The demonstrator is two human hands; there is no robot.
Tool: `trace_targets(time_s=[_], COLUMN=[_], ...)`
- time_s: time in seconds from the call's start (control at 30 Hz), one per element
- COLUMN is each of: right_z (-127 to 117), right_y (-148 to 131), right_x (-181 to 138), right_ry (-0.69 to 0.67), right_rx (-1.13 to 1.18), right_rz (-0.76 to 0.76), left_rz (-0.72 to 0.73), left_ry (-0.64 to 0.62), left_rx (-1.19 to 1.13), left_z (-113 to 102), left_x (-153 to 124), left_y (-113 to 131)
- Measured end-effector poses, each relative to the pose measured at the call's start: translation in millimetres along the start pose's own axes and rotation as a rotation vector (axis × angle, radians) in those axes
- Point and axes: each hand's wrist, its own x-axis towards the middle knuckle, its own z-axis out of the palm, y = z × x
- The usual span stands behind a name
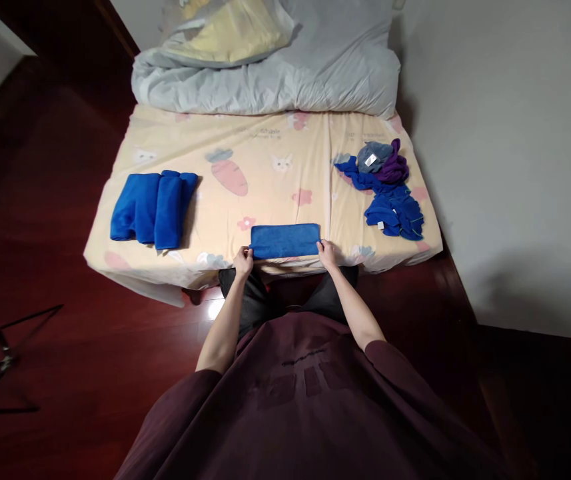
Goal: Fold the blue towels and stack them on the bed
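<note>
A blue towel (285, 240), folded into a long strip, lies at the near edge of the bed (265, 187). My left hand (243, 260) pinches its left near corner. My right hand (326, 253) pinches its right near corner. Both hands are closed on the cloth. A stack of folded blue towels (152, 208) rests on the bed's left side. On the right side lies a loose heap of blue, grey and purple cloths (388, 190).
A grey duvet (270, 73) and a pillow are bunched at the bed's far end. A white wall runs along the right. Dark red wooden floor surrounds the bed, with a black metal stand (2, 360) on the left.
</note>
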Motion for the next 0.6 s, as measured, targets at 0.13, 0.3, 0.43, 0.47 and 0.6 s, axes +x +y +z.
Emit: trace_targets(time_s=[0.13,0.3,0.43,0.47,0.6], right_z=[-0.9,-3.0,-2.1,-1.4,2.8], right_y=[-0.6,-1.1,-2.0,-2.2,-2.4], right_x=[-0.8,-1.1,1.8,3.2,10.2], right_ry=[-0.015,0.0,0.012,0.014,0.021], right_rx=[-0.007,0.048,0.083,0.084,0.09], right_rz=[0.028,0.028,0.034,0.042,0.082], left_rz=[0.005,-0.018,0.006,0.008,-0.018], left_ry=[0.002,0.024,-0.006,-0.009,0.0], left_rx=[-0.001,-0.038,-0.046,-0.042,-0.026], left_z=[-0.2,-4.4,-9.0,-9.5,-9.9], left_x=[-2.6,-2.3,4.0,5.5,8.2], left_y=[1.1,1.5,-0.6,-1.1,-1.7])
